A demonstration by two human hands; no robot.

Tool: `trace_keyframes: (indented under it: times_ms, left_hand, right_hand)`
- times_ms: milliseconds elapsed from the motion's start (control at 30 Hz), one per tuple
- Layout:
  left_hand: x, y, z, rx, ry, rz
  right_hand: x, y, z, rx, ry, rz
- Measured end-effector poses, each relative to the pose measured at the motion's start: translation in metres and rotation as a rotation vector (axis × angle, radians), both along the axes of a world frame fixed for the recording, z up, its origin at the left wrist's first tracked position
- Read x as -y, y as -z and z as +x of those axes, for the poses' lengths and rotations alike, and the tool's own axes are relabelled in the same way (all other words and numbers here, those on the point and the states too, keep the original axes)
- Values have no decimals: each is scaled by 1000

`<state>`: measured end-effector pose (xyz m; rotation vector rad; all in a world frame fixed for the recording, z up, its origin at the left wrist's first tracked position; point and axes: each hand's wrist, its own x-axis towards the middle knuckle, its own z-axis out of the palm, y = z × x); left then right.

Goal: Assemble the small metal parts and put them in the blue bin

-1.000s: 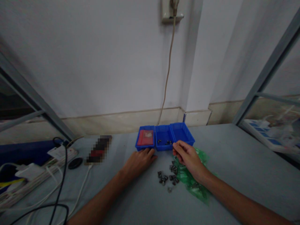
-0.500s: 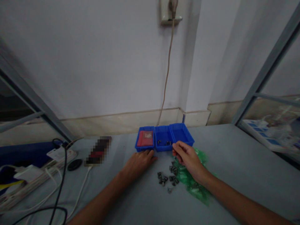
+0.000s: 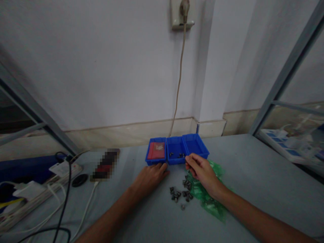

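My left hand (image 3: 154,174) lies palm down on the table, its fingers extended against the front of the left blue bin (image 3: 149,161). That bin holds a red packet (image 3: 156,150). Over the front corner where the middle blue bin (image 3: 176,141) meets the right blue bin (image 3: 195,145), my right hand (image 3: 201,170) is closed in a pinch; whatever is between the fingertips is too small to make out. A few small dark screws (image 3: 181,155) lie in the middle bin. Below the hands sit small piles of dark screws (image 3: 175,194), beside crumpled green plastic wrap (image 3: 214,206) under my right wrist.
To the left, a blurred-out device (image 3: 105,165) with a white cable lies near a round black disc (image 3: 80,180). A power strip (image 3: 32,195) with plugs and cables runs along the left edge. Behind the bins stands the wall (image 3: 126,74), with a cord hanging from a socket.
Both hands stay nearly in place, the right still pinched by the bins. The whole view has shifted slightly.
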<state>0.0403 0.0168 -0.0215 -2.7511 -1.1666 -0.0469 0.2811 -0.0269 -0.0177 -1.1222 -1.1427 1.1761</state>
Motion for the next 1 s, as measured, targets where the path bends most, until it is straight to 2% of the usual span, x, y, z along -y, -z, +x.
trace_keyframes:
  times_ms: [400,567,667,833,1000]
  left_hand:
    - [-7,12,-8,91,82,9]
    - [-9,14,-11,137,42,-41]
    - [-7,10,-12,274,-12,-138]
    - [-4,2,-9,611,-96,-369]
    - [-4,0,-5,887,-133,-597]
  right_hand:
    - [0,0,0,-3,0,8]
    - [-1,0,1,10,10,-2]
    - [0,-1,2,9,16,-7]
    - [2,-3,2,1,16,21]
    - [3,-7,3,-3,20,30]
